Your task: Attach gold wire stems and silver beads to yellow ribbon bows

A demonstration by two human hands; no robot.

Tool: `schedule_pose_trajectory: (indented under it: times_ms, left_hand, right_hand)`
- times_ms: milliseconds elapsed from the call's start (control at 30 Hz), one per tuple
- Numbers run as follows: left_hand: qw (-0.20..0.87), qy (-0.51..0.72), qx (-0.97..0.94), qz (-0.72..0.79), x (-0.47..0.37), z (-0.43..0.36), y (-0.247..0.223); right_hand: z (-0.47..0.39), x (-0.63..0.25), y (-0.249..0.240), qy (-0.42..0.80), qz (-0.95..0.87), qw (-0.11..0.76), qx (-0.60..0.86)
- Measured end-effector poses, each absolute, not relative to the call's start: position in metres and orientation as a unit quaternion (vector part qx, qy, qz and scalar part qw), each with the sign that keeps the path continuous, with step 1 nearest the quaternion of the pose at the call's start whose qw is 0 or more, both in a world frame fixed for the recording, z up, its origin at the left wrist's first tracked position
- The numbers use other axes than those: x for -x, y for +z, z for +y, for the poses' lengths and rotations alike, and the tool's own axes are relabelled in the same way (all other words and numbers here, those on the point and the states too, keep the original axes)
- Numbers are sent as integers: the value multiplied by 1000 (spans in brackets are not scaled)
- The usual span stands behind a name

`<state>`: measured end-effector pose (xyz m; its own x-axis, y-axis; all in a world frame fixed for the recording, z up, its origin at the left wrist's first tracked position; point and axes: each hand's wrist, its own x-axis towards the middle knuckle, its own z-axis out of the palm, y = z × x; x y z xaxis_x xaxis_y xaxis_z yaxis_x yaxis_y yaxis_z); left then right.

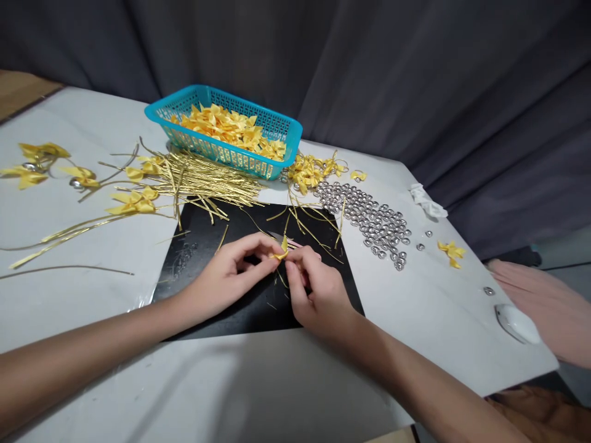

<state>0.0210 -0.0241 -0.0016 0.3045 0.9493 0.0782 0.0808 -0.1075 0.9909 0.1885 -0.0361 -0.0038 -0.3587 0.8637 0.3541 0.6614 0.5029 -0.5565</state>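
Note:
Over the black mat (207, 329), my left hand (237, 271) pinches a small yellow ribbon flower (279, 253) between thumb and fingertips. My right hand (318, 286) meets it from the other side, thumb and fingers pressed together at the flower's right edge. A thin gold strand hangs below the fingertips; which hand grips it is hard to tell. Behind the fingers, partly hidden, lies a tool with a pinkish handle (310, 251). Loose gold wire pieces (318, 232) are scattered on the mat's far right part.
A blue basket (221, 145) of yellow flowers stands at the back, with a pile of gold wires (207, 178) before it. Silver beads (378, 224) spread to the right. Wired flowers (136, 201) lie left. A white mouse-shaped object (517, 323) sits near the right edge.

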Motion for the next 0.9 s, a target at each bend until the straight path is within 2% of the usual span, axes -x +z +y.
schedule_pose_trajectory:
  times_ms: [167,333,567,767,900]
  left_hand:
    - [497,461,-592,437,-26,-30,-5]
    - [455,439,-636,443,-25,-33,0]
    - [327,464,-716,406,-22,-35,-1]
    - [355,465,-680,442,-22,-36,-2]
    - [335,469,-672,465,-24,-35,-5]
  right_hand:
    - [-37,-184,-6,243,-763,350,485]
    - [-41,-180,-3,278,-749,377,468]
    - [-45,-178,1,350,-717,394,456]
    - [-35,-176,1,456,-605,415,504]
    - [-33,-176,0,439,-602,424,515]
